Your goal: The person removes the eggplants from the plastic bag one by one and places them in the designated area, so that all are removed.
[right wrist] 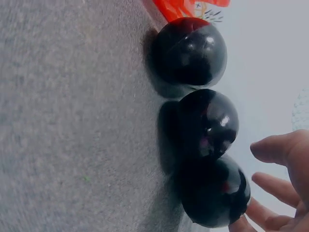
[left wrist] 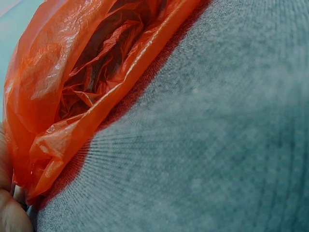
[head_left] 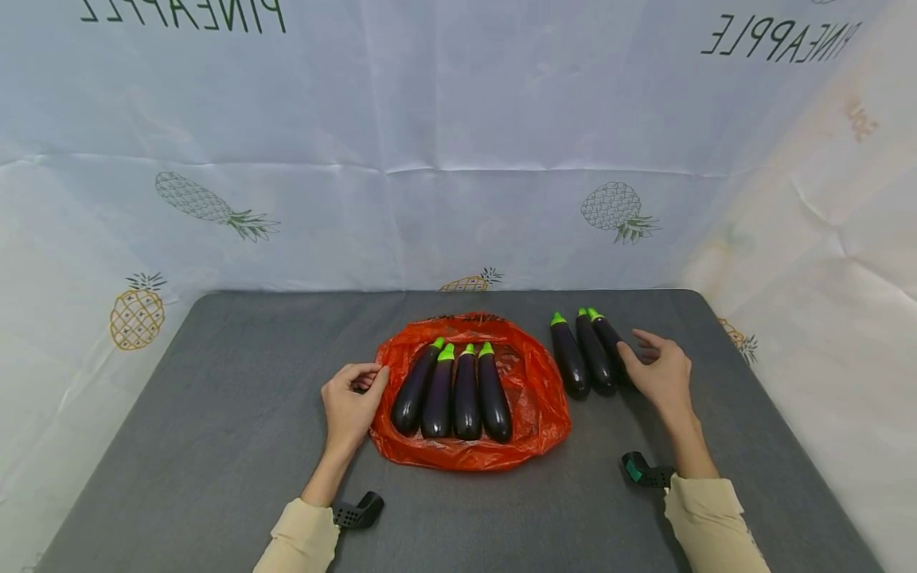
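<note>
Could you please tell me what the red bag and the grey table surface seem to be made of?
Red bag: probably thin, glossy plastic; it is crinkled, partly see-through and has bright highlights.
Grey table surface: perhaps matte woven fabric; the left wrist view shows fine, thread-like grain.

Your left hand (head_left: 348, 407) pinches, thumb pressed in against bent fingers; well to its right, your right hand (head_left: 663, 374) holds its thumb apart from relaxed fingers (right wrist: 277, 188).
</note>
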Demonstrator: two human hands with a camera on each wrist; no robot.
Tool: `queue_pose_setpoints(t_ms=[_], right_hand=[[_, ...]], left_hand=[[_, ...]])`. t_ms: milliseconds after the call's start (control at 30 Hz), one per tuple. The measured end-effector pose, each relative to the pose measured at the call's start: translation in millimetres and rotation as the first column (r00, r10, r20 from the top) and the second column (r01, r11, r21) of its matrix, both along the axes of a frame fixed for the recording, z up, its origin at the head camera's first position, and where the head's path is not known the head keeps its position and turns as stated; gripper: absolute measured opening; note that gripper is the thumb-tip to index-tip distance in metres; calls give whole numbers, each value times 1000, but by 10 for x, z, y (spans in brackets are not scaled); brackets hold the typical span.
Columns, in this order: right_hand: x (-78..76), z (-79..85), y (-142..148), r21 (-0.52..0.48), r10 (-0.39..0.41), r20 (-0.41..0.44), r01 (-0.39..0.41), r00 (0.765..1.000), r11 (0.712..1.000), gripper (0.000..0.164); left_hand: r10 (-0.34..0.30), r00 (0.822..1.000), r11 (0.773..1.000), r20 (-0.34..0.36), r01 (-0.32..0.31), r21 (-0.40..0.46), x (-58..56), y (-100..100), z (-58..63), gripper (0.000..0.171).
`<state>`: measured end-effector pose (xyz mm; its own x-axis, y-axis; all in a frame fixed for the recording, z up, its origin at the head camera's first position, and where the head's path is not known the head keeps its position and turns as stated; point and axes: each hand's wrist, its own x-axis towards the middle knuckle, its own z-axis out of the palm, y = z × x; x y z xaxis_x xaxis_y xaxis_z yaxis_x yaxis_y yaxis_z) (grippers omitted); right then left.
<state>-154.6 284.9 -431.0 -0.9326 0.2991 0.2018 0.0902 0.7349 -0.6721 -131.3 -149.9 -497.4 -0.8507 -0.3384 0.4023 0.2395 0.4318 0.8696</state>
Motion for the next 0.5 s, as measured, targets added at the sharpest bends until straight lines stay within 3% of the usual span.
queue_pose_setpoints(t_ms=[200,500], right_hand=[[26,32,-73,-5,5,-99,-6,995,1000,41],[52,102,-191,-41,45,-156,-52,987,998,37]], left_hand=[[-2,1000,1000,0,2,4,1,1,11,6],[-7,1000,1000,1,7,12,3,-1,6,6]])
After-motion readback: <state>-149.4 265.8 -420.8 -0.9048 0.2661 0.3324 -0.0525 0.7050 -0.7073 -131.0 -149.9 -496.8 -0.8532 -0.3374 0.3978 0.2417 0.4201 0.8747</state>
